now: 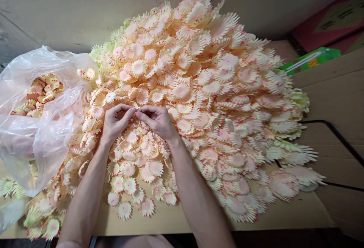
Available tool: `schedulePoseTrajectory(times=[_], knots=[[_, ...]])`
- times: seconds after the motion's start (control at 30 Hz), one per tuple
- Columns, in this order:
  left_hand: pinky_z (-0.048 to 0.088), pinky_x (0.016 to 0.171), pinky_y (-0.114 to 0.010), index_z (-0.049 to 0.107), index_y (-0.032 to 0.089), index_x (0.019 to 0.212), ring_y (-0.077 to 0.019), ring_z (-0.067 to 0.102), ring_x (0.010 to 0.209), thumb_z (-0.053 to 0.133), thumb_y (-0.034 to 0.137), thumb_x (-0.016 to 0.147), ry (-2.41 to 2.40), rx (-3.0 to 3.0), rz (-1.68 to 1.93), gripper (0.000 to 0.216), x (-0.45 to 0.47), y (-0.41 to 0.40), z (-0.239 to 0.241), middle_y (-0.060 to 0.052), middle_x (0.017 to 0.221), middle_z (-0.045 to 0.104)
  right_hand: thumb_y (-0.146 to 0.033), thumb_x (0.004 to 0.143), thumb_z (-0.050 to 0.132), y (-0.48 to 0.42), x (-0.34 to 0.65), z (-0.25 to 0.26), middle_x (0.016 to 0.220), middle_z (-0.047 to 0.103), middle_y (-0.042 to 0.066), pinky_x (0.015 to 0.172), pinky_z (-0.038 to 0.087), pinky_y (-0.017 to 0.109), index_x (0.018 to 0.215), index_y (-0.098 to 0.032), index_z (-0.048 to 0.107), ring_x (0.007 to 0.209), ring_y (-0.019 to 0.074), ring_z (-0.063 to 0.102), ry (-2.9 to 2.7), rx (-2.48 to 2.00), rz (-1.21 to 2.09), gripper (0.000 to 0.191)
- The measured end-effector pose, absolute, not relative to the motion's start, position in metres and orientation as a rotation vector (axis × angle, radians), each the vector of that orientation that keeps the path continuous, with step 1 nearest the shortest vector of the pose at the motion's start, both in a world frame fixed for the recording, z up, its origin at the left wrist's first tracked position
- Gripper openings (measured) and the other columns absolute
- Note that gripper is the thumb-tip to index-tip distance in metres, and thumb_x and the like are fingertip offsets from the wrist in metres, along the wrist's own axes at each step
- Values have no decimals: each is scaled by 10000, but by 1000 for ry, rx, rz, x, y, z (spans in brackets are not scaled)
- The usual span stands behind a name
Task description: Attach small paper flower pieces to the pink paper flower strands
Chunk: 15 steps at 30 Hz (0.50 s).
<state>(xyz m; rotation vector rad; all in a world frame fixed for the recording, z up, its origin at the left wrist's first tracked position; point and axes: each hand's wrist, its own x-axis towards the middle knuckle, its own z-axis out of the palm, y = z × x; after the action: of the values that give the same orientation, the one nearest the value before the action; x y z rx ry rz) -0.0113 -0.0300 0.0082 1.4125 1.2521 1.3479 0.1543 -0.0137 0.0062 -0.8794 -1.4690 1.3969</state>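
Observation:
My left hand [117,121] and my right hand [159,121] meet fingertip to fingertip over a great heap of artificial flower pieces [182,91]. Thumb and forefinger are pinched together on each side. Whatever lies between the fingertips is too small to make out. The pieces are round and pale cream to pink, with fringed petal edges tipped in red. Smaller ones, such as this fringed flower piece [124,211], lie loose between my forearms.
At the left, a translucent plastic bag [51,134] holds more flower pieces [47,88]. The heap covers much of the wooden tabletop [148,223] and reaches the wall. Cardboard [335,104], a black cable [338,136] and a green packet [315,60] are at the right.

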Motion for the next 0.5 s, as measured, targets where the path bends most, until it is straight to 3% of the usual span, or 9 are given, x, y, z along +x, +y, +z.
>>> schedulePoseTrajectory(times=[0.5], knots=[[458, 513, -191, 715, 157, 788, -72, 565, 547, 746, 421, 794, 1240, 1396, 1346, 266, -10, -31, 10, -14, 688, 700, -346, 823, 734, -14, 153, 5, 796, 713, 27, 668, 510, 255, 858, -168, 749, 716, 127, 620, -1462, -864, 1371, 182]])
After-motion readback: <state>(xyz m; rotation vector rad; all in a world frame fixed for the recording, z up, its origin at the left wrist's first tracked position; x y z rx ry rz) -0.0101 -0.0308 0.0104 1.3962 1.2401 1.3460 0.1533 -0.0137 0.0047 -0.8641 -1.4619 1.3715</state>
